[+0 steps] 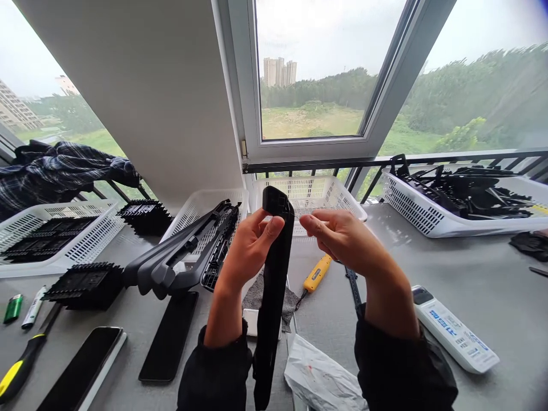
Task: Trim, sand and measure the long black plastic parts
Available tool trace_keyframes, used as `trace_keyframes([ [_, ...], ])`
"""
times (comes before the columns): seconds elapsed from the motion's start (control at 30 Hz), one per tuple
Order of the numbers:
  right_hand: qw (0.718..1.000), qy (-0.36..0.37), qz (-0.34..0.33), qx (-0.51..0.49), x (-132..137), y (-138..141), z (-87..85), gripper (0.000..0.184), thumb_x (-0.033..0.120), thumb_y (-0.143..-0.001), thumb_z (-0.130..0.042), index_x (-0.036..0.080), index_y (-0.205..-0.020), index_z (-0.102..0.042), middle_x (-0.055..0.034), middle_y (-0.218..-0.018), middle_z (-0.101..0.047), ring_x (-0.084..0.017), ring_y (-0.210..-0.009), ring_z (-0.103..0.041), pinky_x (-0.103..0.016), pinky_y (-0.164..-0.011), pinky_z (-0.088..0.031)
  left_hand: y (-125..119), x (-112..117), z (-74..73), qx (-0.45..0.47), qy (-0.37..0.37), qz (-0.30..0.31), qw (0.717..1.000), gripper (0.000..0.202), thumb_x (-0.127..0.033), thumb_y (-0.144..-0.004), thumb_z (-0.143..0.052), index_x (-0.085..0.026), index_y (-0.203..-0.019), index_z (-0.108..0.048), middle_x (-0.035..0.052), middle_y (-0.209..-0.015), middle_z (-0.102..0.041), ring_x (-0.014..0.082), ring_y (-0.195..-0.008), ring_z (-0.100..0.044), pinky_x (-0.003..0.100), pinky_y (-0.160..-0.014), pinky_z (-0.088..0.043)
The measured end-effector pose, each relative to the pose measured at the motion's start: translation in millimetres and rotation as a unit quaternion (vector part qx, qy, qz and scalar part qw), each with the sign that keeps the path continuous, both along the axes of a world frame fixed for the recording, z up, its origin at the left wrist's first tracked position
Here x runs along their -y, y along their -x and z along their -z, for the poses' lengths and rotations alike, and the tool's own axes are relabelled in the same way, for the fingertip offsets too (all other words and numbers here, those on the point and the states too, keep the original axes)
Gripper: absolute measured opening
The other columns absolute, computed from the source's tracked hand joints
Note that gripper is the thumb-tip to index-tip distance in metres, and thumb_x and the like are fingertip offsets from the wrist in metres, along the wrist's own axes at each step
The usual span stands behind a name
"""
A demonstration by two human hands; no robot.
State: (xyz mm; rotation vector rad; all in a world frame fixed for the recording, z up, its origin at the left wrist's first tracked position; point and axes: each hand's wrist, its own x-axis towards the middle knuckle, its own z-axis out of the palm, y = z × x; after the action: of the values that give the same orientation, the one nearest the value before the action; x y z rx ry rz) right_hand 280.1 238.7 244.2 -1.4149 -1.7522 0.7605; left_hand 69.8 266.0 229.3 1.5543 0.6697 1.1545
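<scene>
My left hand [252, 245] grips a long black plastic trim piece [276, 279] near its upper end, thumb across the face. The piece stands nearly upright in front of me, its lower end reaching the bottom of the view. Just right of its top, my right hand [342, 234] is raised with thumb and fingertips pinched together, apart from the piece. Whatever may be between those fingertips is too small to make out. Behind the left wrist, several similar dark trim pieces [184, 245] lean on a white basket [192, 200].
More white baskets stand along the window: one at the back [317, 191], one with black parts at right [432, 222], one at left [103, 228]. Phones [169, 337], a screwdriver [21, 365], a yellow-handled tool [317, 274], a white plastic bag [321, 371] and a white device [458, 331] lie around.
</scene>
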Motion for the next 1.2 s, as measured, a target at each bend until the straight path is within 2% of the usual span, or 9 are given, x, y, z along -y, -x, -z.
trace_keyframes([
  [0.13,1.000,0.012,-0.013,0.018,0,5,1.3,0.078,0.098,-0.091,-0.044,0.024,-0.067,-0.047,0.0057,-0.055,-0.037,-0.010,-0.051,-0.033,-0.027,-0.049,-0.022,1,-1,0.3,0.009,0.016,-0.036,0.999,0.048,-0.068,-0.096,-0.073,-0.020,-0.099,-0.070,-0.0057,-0.062,-0.052,0.0103,-0.048,-0.044,0.023,-0.045,-0.032],
  [0.27,0.999,0.016,-0.012,0.024,1,12,0.1,0.079,0.099,-0.091,-0.043,0.024,-0.066,-0.044,0.0057,-0.055,-0.037,-0.011,-0.053,-0.034,-0.027,-0.051,-0.025,3,-1,-0.6,0.016,0.012,-0.067,0.998,0.050,-0.071,-0.094,-0.073,-0.021,-0.094,-0.067,-0.0065,-0.059,-0.049,0.0102,-0.046,-0.042,0.023,-0.044,-0.030],
  [0.47,0.999,0.003,-0.019,0.048,3,16,-4.8,0.080,0.099,-0.090,-0.042,0.024,-0.065,-0.045,0.0042,-0.051,-0.044,-0.012,-0.052,-0.037,-0.028,-0.052,-0.026,3,-1,-0.2,0.022,0.018,-0.059,0.998,0.049,-0.070,-0.096,-0.073,-0.021,-0.092,-0.065,-0.0078,-0.058,-0.046,0.0097,-0.046,-0.041,0.022,-0.044,-0.031],
  [0.73,1.000,0.000,0.014,-0.028,3,7,0.8,0.075,0.095,-0.092,-0.049,0.024,-0.070,-0.044,0.0079,-0.053,-0.033,-0.009,-0.049,-0.029,-0.026,-0.049,-0.019,2,1,-2.3,0.050,0.015,-0.014,0.999,0.047,-0.064,-0.099,-0.071,-0.022,-0.085,-0.058,-0.0054,-0.064,-0.054,0.0092,-0.049,-0.044,0.021,-0.045,-0.036],
  [0.83,0.998,-0.015,0.043,-0.037,2,9,1.0,0.075,0.096,-0.092,-0.049,0.024,-0.069,-0.045,0.0072,-0.052,-0.035,-0.009,-0.047,-0.031,-0.027,-0.049,-0.019,1,2,-3.0,0.044,0.010,-0.015,0.999,0.044,-0.063,-0.099,-0.072,-0.021,-0.088,-0.063,-0.0059,-0.064,-0.051,0.0087,-0.050,-0.041,0.021,-0.045,-0.034],
  [1.0,0.998,-0.037,0.051,-0.024,2,14,0.0,0.077,0.097,-0.092,-0.045,0.024,-0.068,-0.046,0.0052,-0.053,-0.039,-0.010,-0.049,-0.033,-0.029,-0.051,-0.020,-1,3,-2.0,0.028,0.016,0.002,0.999,0.044,-0.063,-0.099,-0.072,-0.020,-0.108,-0.073,-0.0051,-0.067,-0.055,0.0096,-0.052,-0.046,0.021,-0.047,-0.037],
  [1.2,0.999,-0.032,0.037,0.000,2,17,0.7,0.077,0.095,-0.095,-0.043,0.024,-0.066,-0.036,0.0054,-0.056,-0.036,-0.011,-0.053,-0.031,-0.029,-0.053,-0.019,-2,1,0.4,0.036,0.028,-0.010,0.999,0.049,-0.068,-0.098,-0.071,-0.020,-0.110,-0.074,-0.0045,-0.066,-0.056,0.0109,-0.050,-0.050,0.022,-0.046,-0.038],
])
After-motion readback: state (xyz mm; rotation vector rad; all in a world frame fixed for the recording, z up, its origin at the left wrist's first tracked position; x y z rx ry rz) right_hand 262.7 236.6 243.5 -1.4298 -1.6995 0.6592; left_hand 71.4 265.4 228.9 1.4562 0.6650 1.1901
